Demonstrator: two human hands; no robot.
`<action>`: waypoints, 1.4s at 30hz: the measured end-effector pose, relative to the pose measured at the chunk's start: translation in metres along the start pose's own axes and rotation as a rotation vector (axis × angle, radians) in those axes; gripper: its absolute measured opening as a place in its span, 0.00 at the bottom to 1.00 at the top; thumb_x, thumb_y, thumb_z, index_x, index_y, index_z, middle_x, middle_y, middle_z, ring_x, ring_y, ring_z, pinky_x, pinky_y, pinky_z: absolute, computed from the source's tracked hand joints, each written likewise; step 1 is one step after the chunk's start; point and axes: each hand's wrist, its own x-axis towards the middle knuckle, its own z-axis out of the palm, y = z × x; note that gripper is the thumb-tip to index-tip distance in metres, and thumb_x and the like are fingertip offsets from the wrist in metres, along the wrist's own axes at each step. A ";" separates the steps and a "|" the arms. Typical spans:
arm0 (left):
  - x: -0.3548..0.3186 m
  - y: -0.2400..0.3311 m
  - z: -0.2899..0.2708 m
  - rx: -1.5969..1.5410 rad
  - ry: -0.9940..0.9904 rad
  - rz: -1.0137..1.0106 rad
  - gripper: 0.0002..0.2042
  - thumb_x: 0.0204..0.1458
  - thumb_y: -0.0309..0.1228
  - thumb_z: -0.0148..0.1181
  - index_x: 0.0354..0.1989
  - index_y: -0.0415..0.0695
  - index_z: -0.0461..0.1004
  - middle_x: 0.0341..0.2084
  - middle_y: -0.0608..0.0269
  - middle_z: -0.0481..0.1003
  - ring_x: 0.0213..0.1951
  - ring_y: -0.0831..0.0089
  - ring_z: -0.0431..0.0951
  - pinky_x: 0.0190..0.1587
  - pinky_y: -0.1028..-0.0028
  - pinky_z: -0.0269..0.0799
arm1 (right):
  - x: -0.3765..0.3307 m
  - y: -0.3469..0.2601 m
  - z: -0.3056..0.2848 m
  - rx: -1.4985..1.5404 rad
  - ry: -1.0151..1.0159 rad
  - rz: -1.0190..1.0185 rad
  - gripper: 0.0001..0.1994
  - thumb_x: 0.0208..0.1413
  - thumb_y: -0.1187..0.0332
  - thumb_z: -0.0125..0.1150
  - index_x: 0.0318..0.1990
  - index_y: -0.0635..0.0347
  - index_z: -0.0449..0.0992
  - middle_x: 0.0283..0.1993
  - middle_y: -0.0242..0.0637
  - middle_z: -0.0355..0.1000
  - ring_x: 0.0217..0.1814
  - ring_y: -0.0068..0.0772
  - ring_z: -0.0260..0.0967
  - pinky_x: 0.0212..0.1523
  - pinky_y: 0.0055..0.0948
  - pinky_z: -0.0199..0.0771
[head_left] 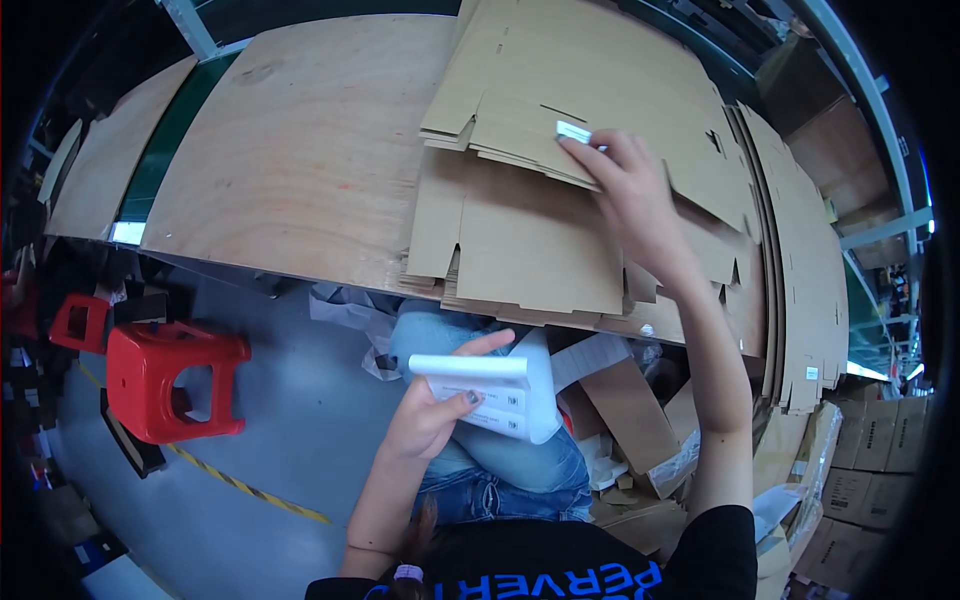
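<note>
My left hand (pixel 437 408) grips a stack of white label sheets (pixel 492 390) above my lap, thumb on top and fingers underneath. My right hand (pixel 625 195) reaches out over the plywood table (pixel 300 150). Its fingertips press a small white sticker (pixel 573 131) onto the top flat cardboard blank (pixel 530 130). That blank lies on a pile of flattened brown cartons (pixel 530 250) spread over the table's right half.
More flat cartons (pixel 800 260) stand stacked along the table's right side. Cardboard scraps and boxes (pixel 640 430) lie under the table by my knees. A red plastic stool (pixel 165 380) stands on the grey floor at the left, beside yellow floor tape (pixel 250 490). Brown boxes (pixel 880 440) are stacked far right.
</note>
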 end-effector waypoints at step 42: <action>-0.025 0.006 0.052 0.514 -0.044 -0.010 0.06 0.46 0.20 0.58 0.34 0.35 0.72 0.21 0.66 0.72 0.22 0.79 0.68 0.28 0.81 0.65 | -0.111 -0.109 -0.097 0.468 -0.090 -0.019 0.07 0.48 0.75 0.61 0.36 0.63 0.74 0.31 0.37 0.71 0.25 0.30 0.66 0.26 0.23 0.66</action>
